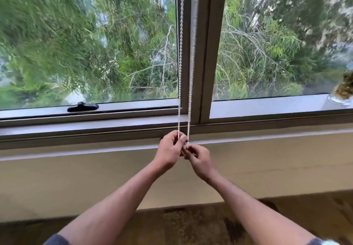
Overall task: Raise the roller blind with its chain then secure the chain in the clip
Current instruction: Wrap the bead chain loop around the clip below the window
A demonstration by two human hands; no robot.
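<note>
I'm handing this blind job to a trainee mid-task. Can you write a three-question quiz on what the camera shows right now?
1. True or false: the left hand pinches the white beaded blind chain.
2. Where do both hands meet? A) above the black window latch; B) below the grey window sill, under the central frame post; C) beside the glass jar.
3. Fill in: the chain hangs as ___ strands down to the hands.

Key:
1. True; the thumb and fingers pinch the left strand.
2. B. The right hand sits just below the left, its fingers curled at the chain's lower end.
3. Two.
</note>
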